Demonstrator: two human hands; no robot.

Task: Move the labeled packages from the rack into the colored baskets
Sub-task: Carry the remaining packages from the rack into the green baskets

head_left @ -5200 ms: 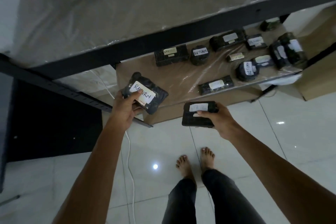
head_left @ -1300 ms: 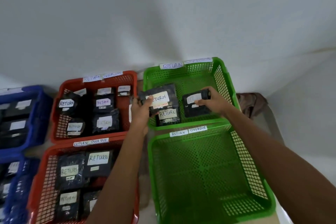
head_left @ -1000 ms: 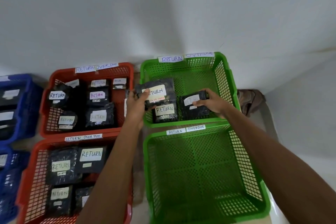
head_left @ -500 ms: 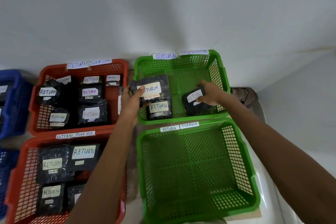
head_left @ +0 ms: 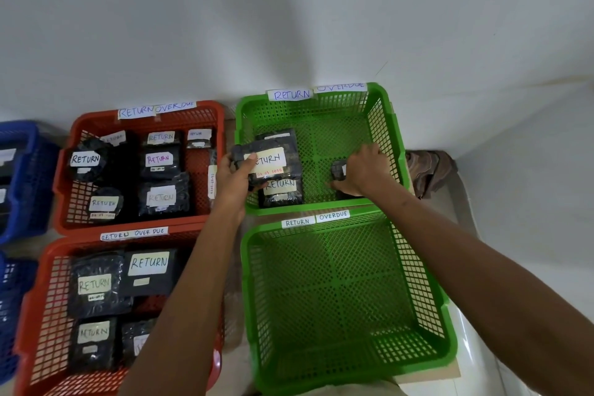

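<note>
Green mesh formed the far basket (head_left: 382, 125). The hands were apart. The left hand (head_left: 233, 177) pinched a black RETURN package (head_left: 273, 157) over the basket's 9 o'clock wall, above another labelled package (head_left: 283, 194) lying at 7 o'clock. The right hand (head_left: 366, 170) gripped a smaller black package (head_left: 337, 169) inside the basket at 4 o'clock.

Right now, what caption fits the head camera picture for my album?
Left hand holds a RETURN package over the far green basket; right hand holds a second package inside it.
</note>
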